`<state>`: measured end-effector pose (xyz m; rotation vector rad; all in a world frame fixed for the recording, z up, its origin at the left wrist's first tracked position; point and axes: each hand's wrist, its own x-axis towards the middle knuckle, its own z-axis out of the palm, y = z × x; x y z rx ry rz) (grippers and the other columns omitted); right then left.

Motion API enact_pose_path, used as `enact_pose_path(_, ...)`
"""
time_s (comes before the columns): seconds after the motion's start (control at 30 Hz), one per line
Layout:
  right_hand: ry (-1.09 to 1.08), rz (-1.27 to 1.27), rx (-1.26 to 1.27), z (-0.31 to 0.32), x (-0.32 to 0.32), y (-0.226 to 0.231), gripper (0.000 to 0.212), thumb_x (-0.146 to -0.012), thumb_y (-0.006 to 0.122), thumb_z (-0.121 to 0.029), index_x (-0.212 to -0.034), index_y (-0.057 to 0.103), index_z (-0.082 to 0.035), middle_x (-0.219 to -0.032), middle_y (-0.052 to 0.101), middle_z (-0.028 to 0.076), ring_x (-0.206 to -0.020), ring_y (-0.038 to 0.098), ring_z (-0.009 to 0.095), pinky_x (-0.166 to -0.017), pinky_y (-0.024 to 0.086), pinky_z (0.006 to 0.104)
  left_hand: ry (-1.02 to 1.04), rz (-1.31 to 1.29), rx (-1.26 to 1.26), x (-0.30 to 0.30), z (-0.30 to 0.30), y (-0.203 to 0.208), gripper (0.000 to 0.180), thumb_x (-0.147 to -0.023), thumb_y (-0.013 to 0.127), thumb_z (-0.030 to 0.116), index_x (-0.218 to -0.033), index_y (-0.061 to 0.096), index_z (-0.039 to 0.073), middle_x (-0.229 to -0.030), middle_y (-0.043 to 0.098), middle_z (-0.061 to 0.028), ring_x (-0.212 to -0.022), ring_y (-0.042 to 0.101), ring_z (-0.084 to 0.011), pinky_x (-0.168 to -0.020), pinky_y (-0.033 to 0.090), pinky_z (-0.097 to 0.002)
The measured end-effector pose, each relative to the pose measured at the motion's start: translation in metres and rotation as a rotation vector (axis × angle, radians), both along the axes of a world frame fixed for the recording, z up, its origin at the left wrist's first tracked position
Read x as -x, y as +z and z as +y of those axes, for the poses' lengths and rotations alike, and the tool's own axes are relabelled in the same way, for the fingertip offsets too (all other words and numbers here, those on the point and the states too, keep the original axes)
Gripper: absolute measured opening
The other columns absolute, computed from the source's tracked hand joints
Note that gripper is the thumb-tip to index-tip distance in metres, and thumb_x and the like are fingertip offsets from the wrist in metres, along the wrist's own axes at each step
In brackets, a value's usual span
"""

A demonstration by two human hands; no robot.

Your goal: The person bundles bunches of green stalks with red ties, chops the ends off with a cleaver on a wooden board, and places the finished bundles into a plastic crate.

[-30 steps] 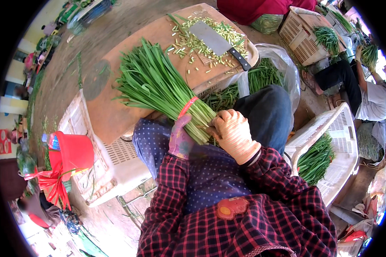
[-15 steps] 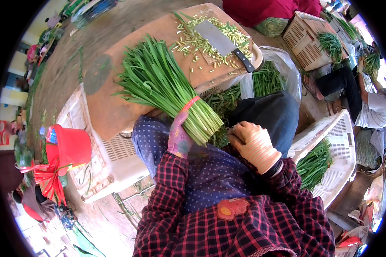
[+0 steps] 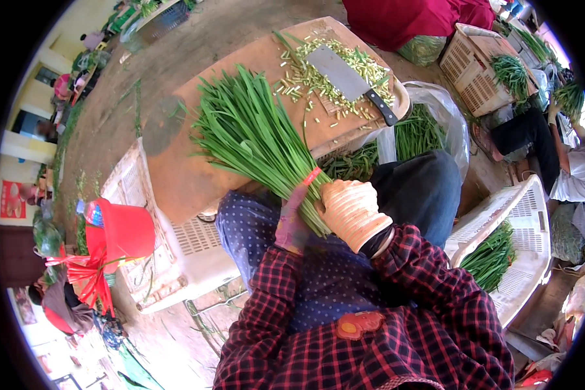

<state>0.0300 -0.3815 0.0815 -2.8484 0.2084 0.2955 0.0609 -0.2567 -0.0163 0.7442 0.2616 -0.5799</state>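
A thick bundle of garlic chives [image 3: 253,130] lies tilted over my lap, its green leaves resting on the brown board [image 3: 195,175]. A red tie [image 3: 312,175] circles it near the pale stems. From the left, my left hand [image 3: 294,221], in a purple-pink glove, grips the stems below the tie. Wrapped round the other side of the stems is my right hand [image 3: 352,211], in an orange-and-white striped glove. On the board, a cleaver [image 3: 339,73] with a black handle lies on a scatter of cut stem ends [image 3: 299,81].
A red bucket [image 3: 127,227] with red strips [image 3: 88,276] stands at left by a white crate [image 3: 201,250]. To the right, a white basket [image 3: 533,253] holds more chives [image 3: 491,260]. A clear bag [image 3: 458,123] of greens sits beyond my knee. Another person [image 3: 569,172] sits far right.
My right hand has come up and left from my lap and closed round the stems. The left hand keeps its hold. The whole view has shifted slightly.
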Motion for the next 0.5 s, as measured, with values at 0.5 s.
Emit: enact_pose_path(0.5, 0.183, -0.128, -0.172, -0.014, 0.024, -0.008, 0.029, -0.083, 0.061, -0.031, -0.072, 0.061, -0.004, -0.069, 0.062, 0.015, -0.065, 0.064, 0.035, -0.059, 0.051, 0.0445, 0.020, -0.098, -0.090, -0.005, 0.002, 0.003, 0.048, -0.087, 0.068, 0.020, -0.129, 0.051, 0.005, -0.118, 0.060, -0.0082, -0.105, 0.061, -0.0219, -0.091, 0.051, -0.0365)
